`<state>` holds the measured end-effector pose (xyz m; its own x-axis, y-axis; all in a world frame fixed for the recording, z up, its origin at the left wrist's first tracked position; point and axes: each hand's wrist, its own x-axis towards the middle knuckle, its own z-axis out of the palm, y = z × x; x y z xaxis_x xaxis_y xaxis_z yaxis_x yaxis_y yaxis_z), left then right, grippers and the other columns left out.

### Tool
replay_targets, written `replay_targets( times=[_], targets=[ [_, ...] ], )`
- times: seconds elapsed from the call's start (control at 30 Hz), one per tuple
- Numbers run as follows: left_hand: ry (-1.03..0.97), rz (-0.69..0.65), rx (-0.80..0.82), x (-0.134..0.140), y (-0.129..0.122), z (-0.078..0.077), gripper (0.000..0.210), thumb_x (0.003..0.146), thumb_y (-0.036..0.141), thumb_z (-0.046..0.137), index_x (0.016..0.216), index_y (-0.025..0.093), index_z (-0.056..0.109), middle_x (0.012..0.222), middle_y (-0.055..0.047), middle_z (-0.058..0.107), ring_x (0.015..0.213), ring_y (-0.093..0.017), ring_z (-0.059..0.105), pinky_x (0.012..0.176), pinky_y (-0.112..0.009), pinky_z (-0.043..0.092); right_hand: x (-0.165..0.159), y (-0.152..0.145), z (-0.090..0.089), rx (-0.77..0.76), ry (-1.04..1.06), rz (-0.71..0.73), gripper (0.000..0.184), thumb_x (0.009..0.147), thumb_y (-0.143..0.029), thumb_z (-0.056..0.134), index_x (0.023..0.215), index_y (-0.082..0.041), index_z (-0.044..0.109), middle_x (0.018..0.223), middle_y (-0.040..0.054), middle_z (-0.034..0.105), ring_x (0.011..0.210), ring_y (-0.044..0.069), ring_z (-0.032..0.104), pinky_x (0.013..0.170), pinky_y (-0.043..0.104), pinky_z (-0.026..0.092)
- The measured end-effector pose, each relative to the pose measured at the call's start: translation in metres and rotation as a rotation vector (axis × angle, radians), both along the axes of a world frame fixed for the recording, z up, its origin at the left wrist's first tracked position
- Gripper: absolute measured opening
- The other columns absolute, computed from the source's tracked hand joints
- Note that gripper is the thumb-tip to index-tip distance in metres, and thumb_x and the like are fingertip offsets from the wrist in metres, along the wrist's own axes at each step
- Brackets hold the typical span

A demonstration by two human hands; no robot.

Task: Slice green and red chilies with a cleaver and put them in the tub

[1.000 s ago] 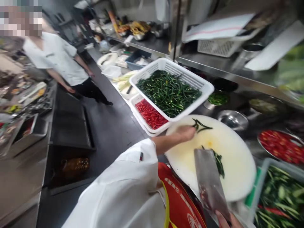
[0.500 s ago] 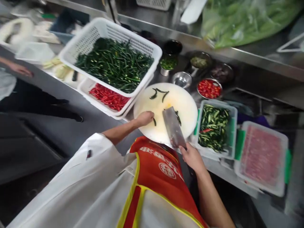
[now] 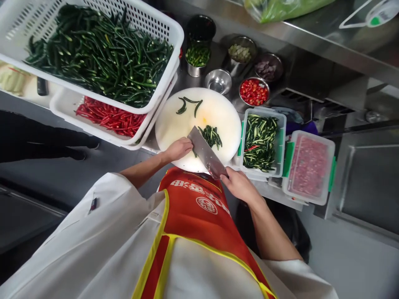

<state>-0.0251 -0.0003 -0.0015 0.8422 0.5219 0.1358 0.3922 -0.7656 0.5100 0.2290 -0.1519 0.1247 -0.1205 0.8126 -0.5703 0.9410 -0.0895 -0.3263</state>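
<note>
My right hand (image 3: 239,182) is closed around the handle of a cleaver (image 3: 206,153). Its broad blade slants across the round white chopping board (image 3: 168,120), with the far end beside the fingers of my left hand (image 3: 179,149). Those left fingers are bent and pinch a green chili (image 3: 195,153), of which only a short piece shows under them. Just beyond the blade lies a small heap of cut green chili (image 3: 212,136). A few whole green chilies (image 3: 195,102) rest farther up the board.
Left of the board, a white basket (image 3: 146,109) of green chilies sits over a tray of red chilies (image 3: 112,118). At right are tubs of sliced green chili (image 3: 260,143) and pink meat (image 3: 310,164). Behind stand an empty steel bowl (image 3: 218,82) and chopped red chilies (image 3: 254,92).
The cleaver has shifted left on the board, from beside the cut pieces to right against my left hand's fingers. The view has turned, so the baskets appear nearer.
</note>
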Motion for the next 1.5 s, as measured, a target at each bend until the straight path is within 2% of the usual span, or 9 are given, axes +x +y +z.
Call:
replay_targets(
  times=[0.27,0.57,0.67,0.83,0.93,1.03,1.2,1.37,1.5],
  targets=[
    [-0.048,0.002,0.023,-0.003,0.000,-0.007,0.031,0.101,0.027,0.039,0.095,0.017,0.068,0.099,-0.008,0.067,0.093,-0.017,0.059,0.089,-0.032,0.047,0.007,0.001,0.008,-0.068,-0.043,0.071,0.017,0.099,-0.030,0.041,0.098,-0.017,0.053,0.087,0.0105,0.071,0.081,0.022,0.066,0.066,0.028,0.032],
    [0.015,-0.041,-0.051,-0.003,0.002,0.000,0.034,0.102,0.029,0.036,0.096,0.018,0.068,0.103,-0.008,0.067,0.098,-0.018,0.058,0.093,-0.032,0.047,-0.029,0.021,-0.045,0.050,0.055,-0.150,0.019,0.098,-0.032,0.041,0.096,-0.018,0.055,0.087,0.0102,0.072,0.081,0.022,0.065,0.068,0.028,0.036],
    [0.048,0.055,-0.059,0.009,0.025,0.009,0.034,0.101,0.029,0.037,0.090,0.017,0.067,0.097,-0.009,0.066,0.096,-0.019,0.058,0.091,-0.032,0.048,-0.012,0.012,-0.041,0.078,0.122,-0.300,0.021,0.097,-0.036,0.040,0.095,-0.020,0.055,0.076,0.0063,0.069,0.073,0.022,0.064,0.064,0.028,0.036],
    [0.147,0.556,-0.092,0.055,0.101,0.025,0.026,0.095,0.020,0.042,0.099,0.012,0.066,0.103,-0.013,0.066,0.100,-0.022,0.059,0.093,-0.033,0.047,0.006,-0.018,-0.025,0.010,0.159,-0.277,0.023,0.097,-0.038,0.040,0.098,-0.020,0.055,0.070,0.0038,0.066,0.071,0.022,0.064,0.064,0.028,0.037],
    [0.318,0.621,-0.139,0.082,0.138,0.032,0.027,0.091,0.020,0.048,0.110,0.009,0.065,0.111,-0.016,0.065,0.100,-0.025,0.061,0.091,-0.036,0.049,0.001,-0.026,-0.025,-0.024,0.158,-0.115,0.021,0.097,-0.036,0.042,0.098,-0.021,0.057,0.076,0.0046,0.068,0.077,0.021,0.064,0.068,0.027,0.036],
    [0.495,0.601,-0.155,0.093,0.152,0.039,0.030,0.086,0.011,0.049,0.110,0.007,0.066,0.108,-0.018,0.067,0.099,-0.027,0.063,0.089,-0.037,0.049,0.000,-0.025,-0.032,-0.007,0.157,-0.128,0.022,0.097,-0.035,0.042,0.098,-0.021,0.058,0.076,0.0041,0.068,0.076,0.020,0.064,0.067,0.027,0.035],
    [0.485,0.473,-0.216,0.059,0.127,0.044,0.029,0.081,0.011,0.051,0.103,0.009,0.069,0.098,-0.013,0.070,0.094,-0.023,0.064,0.088,-0.031,0.049,0.012,-0.020,-0.042,0.028,0.137,-0.354,0.022,0.096,-0.037,0.041,0.095,-0.020,0.055,0.066,0.0022,0.063,0.066,0.020,0.061,0.062,0.027,0.035],
    [0.375,0.269,-0.210,0.018,0.076,0.034,0.026,0.082,0.014,0.048,0.095,0.015,0.070,0.102,-0.009,0.068,0.092,-0.020,0.063,0.085,-0.028,0.049,0.011,-0.015,-0.043,0.094,0.112,-0.357,0.020,0.095,-0.037,0.042,0.087,-0.022,0.052,0.067,0.0035,0.063,0.068,0.022,0.061,0.061,0.028,0.033],
    [0.298,0.569,-0.195,0.032,0.063,0.031,0.025,0.091,0.024,0.045,0.096,0.014,0.067,0.101,-0.013,0.066,0.093,-0.023,0.063,0.085,-0.033,0.050,0.010,-0.013,-0.045,0.065,0.142,-0.381,0.021,0.095,-0.039,0.041,0.089,-0.022,0.052,0.064,0.0026,0.062,0.066,0.021,0.062,0.062,0.028,0.036]
  ],
)
